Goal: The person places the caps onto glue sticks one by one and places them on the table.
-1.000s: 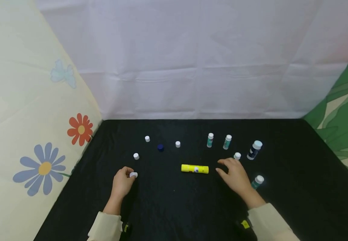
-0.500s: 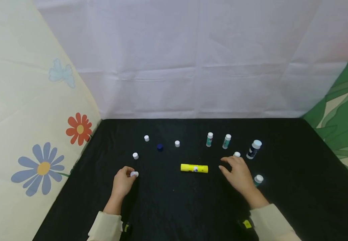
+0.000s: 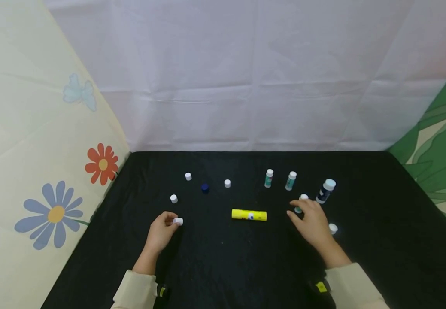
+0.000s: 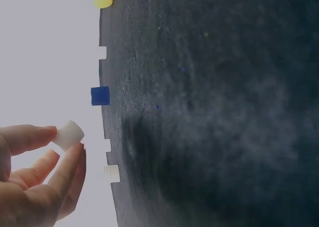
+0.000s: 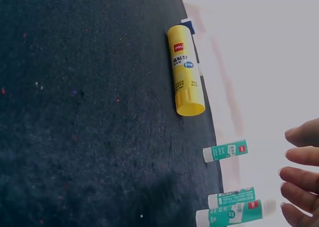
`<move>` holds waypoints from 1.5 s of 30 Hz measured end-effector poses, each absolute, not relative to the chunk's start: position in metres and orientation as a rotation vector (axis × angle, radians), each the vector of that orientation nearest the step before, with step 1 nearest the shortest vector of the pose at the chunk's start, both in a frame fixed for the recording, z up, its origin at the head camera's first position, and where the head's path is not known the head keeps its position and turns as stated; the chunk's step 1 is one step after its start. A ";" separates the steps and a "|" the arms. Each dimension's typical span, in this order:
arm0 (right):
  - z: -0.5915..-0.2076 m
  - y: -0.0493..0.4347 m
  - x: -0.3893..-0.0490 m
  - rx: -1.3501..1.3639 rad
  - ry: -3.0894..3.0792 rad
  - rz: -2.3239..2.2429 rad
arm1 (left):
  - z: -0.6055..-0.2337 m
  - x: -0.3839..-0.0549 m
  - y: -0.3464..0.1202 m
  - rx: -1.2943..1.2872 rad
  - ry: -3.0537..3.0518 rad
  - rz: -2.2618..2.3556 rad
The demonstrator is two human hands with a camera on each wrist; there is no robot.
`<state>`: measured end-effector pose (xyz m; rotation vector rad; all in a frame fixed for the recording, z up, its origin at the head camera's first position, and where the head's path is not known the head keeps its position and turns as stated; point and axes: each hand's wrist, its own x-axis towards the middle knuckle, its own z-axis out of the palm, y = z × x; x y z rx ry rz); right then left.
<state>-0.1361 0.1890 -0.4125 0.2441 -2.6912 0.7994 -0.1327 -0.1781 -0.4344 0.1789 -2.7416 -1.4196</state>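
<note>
In the head view my left hand [image 3: 159,234] is at the left over the black table, pinching a white cap [image 4: 69,135] between thumb and fingers. My right hand [image 3: 313,225] is on the other side, its fingers loosely bent with a gap to the thumb and nothing between them. Just past its fingertips stands a small green-and-white glue stick [image 3: 298,210], partly covered by the hand. Behind the wrist another white-topped stick [image 3: 332,228] is mostly hidden. A yellow glue stick [image 3: 249,215] lies on its side between the hands.
White caps [image 3: 174,198] and a dark blue cap [image 3: 205,188] sit on the table's left half. Two green glue sticks [image 3: 269,178] stand at the back right, beside a larger dark blue glue stick [image 3: 325,191] with a pale top. A white cloth [image 3: 223,86] hangs behind.
My left hand has shifted slightly right with the white cap. The right hand has drawn right, away from the yellow glue stick, uncovering more of the small green stick and covering more of the one behind its wrist.
</note>
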 end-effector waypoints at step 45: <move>-0.409 0.226 -0.122 0.064 -2.664 0.818 | -0.435 -0.135 -0.165 0.135 -2.705 -1.596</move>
